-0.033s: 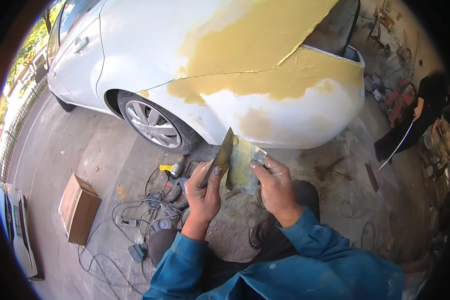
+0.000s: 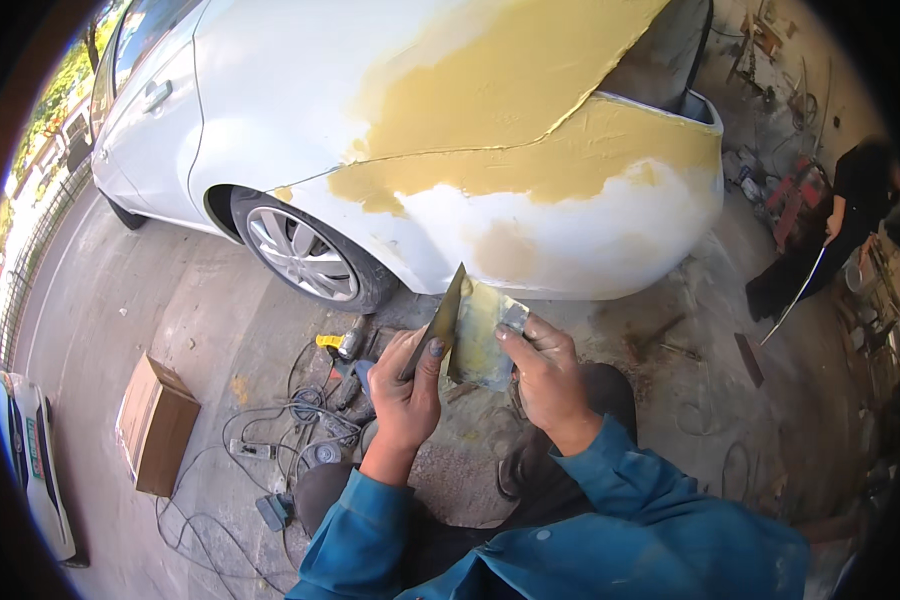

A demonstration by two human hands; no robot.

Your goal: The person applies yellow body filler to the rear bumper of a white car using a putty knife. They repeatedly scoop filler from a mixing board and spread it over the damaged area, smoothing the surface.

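In front of the car's rear corner, my left hand (image 2: 406,385) is closed on a thin dark putty scraper (image 2: 446,318), tilted with one corner pointing up. My right hand (image 2: 550,375) pinches a flat putty plate (image 2: 483,335) smeared with yellow filler, thumb on its near face. The scraper's edge meets or nearly meets the plate's left side; I cannot tell if they touch. Beyond them stands a white car (image 2: 450,235). Yellow filler (image 2: 480,110) covers much of its rear side panel and upper bumper, and beige patches show lower down.
A rear wheel (image 2: 305,250) is ahead to the left. Tangled cables (image 2: 305,400) and a yellow-and-grey power tool (image 2: 342,340) lie on the floor, near a cardboard box (image 2: 158,425). Another car's end (image 2: 40,460) shows at far left. At right a person (image 2: 840,230) holds a long stick beside scrap.
The view has shifted slightly, so the car sits a little further left. My hands keep the same hold and have hardly moved.
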